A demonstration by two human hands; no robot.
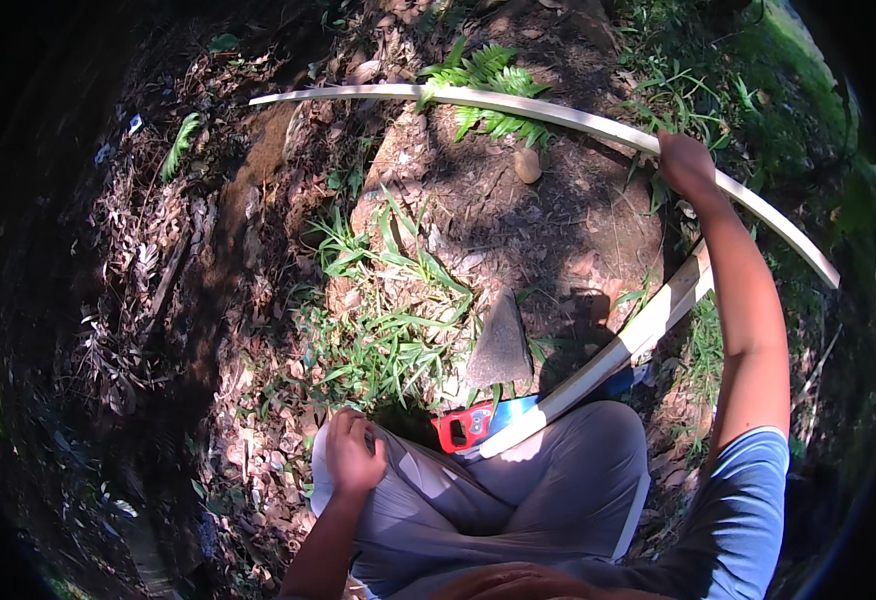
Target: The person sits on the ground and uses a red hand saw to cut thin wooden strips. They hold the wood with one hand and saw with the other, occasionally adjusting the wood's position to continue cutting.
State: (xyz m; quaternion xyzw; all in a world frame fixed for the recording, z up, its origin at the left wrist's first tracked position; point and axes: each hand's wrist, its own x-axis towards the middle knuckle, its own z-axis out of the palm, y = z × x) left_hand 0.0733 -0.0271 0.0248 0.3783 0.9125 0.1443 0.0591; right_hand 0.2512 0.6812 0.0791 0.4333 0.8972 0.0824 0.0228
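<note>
My right hand [686,165] grips a long pale wooden strip [378,94] that stretches from the upper left across to the right, held up over the ground. My left hand [355,448] rests on my left knee, fingers curled; whether it holds anything I cannot tell. A second pale wooden slat [618,350] leans from my lap up toward the right. A red and blue tool [470,424] lies on the ground just beyond my knees, partly under that slat. I am sitting in grey trousers [548,490].
A grey stone [501,340] stands in front of my knees amid grass tufts [388,340]. A fern [493,85] grows at the top, under the held strip. Dry leaves [248,420] and bare soil cover the slope; the left side is in deep shade.
</note>
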